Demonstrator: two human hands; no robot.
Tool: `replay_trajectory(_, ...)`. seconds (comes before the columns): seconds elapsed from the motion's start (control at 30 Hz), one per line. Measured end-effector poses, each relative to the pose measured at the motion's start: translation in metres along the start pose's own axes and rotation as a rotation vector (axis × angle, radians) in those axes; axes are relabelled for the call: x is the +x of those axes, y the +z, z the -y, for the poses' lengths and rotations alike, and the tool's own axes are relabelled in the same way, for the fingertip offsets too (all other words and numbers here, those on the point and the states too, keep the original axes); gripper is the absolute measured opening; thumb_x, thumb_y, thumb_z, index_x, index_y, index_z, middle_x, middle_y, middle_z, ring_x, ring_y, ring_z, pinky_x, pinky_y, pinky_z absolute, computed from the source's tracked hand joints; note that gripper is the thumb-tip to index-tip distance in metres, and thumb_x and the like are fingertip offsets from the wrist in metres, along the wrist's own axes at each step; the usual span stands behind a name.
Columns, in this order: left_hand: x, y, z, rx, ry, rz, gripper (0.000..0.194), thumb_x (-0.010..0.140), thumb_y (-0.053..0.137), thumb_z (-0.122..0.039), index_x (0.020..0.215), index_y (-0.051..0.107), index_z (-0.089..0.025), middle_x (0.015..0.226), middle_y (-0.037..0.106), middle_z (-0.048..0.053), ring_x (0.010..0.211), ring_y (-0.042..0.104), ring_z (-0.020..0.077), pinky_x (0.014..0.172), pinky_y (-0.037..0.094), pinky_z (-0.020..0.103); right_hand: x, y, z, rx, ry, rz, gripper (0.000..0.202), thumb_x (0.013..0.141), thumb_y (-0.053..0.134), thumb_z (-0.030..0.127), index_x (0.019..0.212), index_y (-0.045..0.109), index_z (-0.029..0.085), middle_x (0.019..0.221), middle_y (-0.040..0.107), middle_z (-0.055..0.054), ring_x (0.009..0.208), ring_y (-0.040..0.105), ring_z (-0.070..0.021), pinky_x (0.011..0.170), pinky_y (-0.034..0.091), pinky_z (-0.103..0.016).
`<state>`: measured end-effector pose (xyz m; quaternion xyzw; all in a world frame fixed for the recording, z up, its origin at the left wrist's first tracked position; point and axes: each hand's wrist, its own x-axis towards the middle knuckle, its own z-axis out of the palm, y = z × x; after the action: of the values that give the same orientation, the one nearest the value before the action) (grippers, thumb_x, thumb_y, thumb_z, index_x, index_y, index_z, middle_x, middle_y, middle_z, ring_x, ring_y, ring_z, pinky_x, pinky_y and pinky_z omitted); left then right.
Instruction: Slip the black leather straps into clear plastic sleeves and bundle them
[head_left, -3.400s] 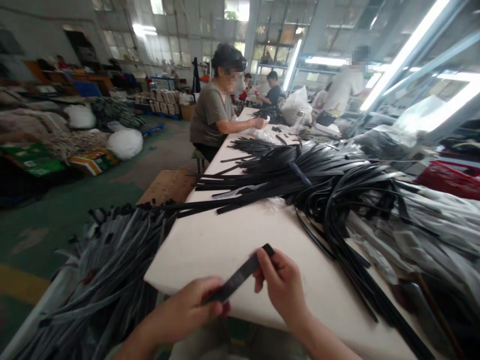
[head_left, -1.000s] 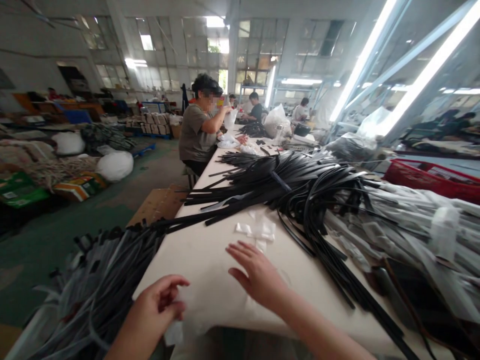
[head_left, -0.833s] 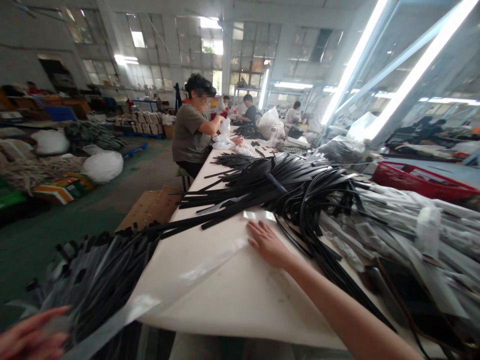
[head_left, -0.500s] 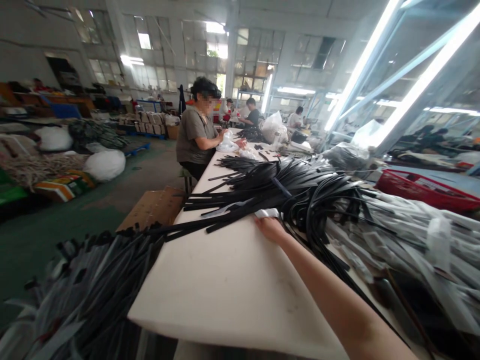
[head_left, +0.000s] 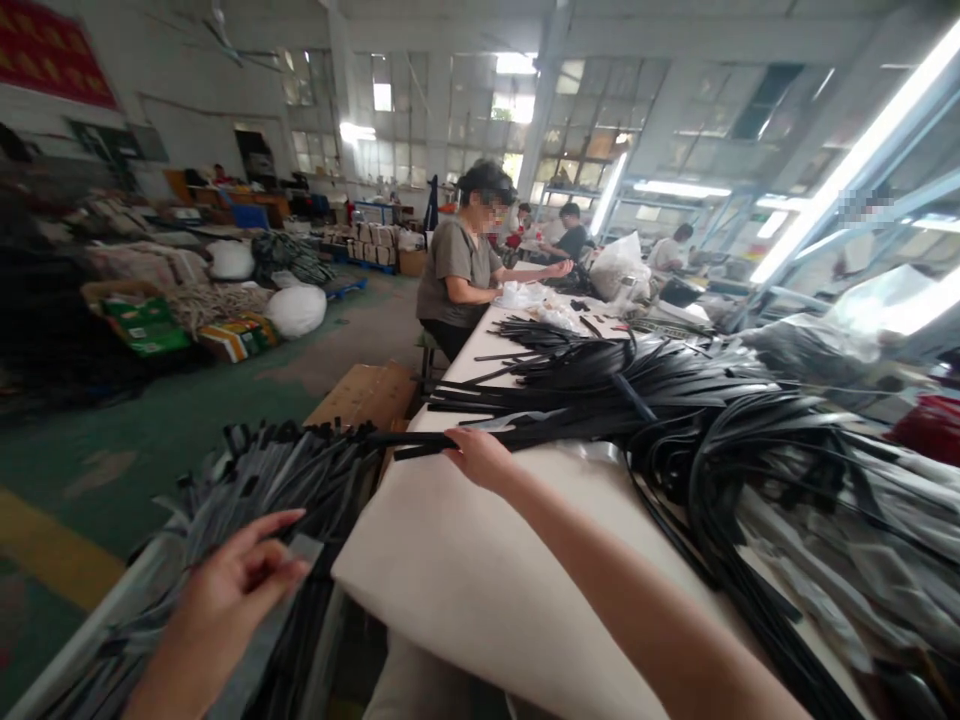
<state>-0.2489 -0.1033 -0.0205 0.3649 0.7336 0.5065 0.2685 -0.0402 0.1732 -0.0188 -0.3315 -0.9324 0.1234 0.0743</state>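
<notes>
My right hand (head_left: 480, 458) reaches over the white table (head_left: 480, 560), its fingers closed on the ends of black strips (head_left: 420, 440) near the left edge. Over the bundle of grey and black strips (head_left: 277, 480) at the lower left is my left hand (head_left: 240, 590), thumb and forefinger apart, other fingers curled. A pale translucent piece (head_left: 306, 547) shows beside its thumb; whether the hand touches it is unclear. A large heap of black strips (head_left: 675, 380) lies across the table, with a whitish band (head_left: 596, 452) just right of my right hand.
A person in a grey shirt (head_left: 457, 265) sits at the table's far left side. Cardboard (head_left: 360, 395) stands left of the table. Plastic-wrapped strips (head_left: 817, 570) lie at the right, and white sacks (head_left: 296, 312) on the floor.
The view has swung left. My left hand has come into view over the bundle. My right hand has moved left from the whitish band to the black strip ends.
</notes>
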Motion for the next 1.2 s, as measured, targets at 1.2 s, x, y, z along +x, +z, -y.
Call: replay_trajectory(1.2,-0.025,0.147,-0.086,-0.024,0.088,0.473,0.052,0.068,0.066,-0.009,0.119,0.062,-0.020,0.068,0.061,-0.006,0.068,0.059,0.0123,0.077,0.046,0.025,-0.229,-0.049,-0.003,0.380,-0.030,-0.055,0.030,0.099,0.038,0.030,0.072,0.048,0.021,0.060,0.051,0.001,0.054,0.048,-0.0134,0.053,0.027,-0.027)
